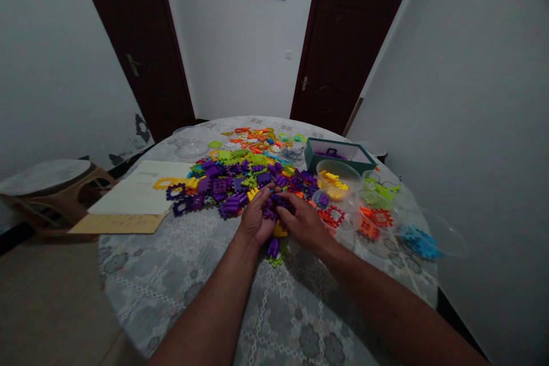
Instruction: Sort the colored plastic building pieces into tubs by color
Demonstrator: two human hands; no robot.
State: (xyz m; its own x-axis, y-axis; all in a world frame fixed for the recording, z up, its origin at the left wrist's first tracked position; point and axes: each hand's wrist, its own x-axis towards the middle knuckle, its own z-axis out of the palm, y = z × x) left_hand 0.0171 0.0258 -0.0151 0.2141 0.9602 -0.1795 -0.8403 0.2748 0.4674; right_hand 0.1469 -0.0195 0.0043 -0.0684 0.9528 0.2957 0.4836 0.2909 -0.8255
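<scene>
My left hand (256, 218) is turned palm up with its fingers curled around purple plastic building pieces (270, 206). From the right, my right hand (302, 218) reaches over and pinches at the same purple pieces with thumb and fingers. Just beyond both hands spreads a large heap of building pieces (221, 186), mostly purple, with green and yellow among them. Below the hands lie a yellow piece (280, 230), a purple piece (273, 248) and a green piece (278, 260) on the tablecloth. How the held pieces fit together is hidden by my fingers.
Clear bowls stand to the right, holding yellow pieces (333, 180), green pieces (381, 190), red pieces (371, 222) and blue pieces (418, 242). Behind them is a dark green box (315, 159). An open notebook (128, 191) lies left on the round table (189, 274). Orange pieces (253, 137) lie farther back.
</scene>
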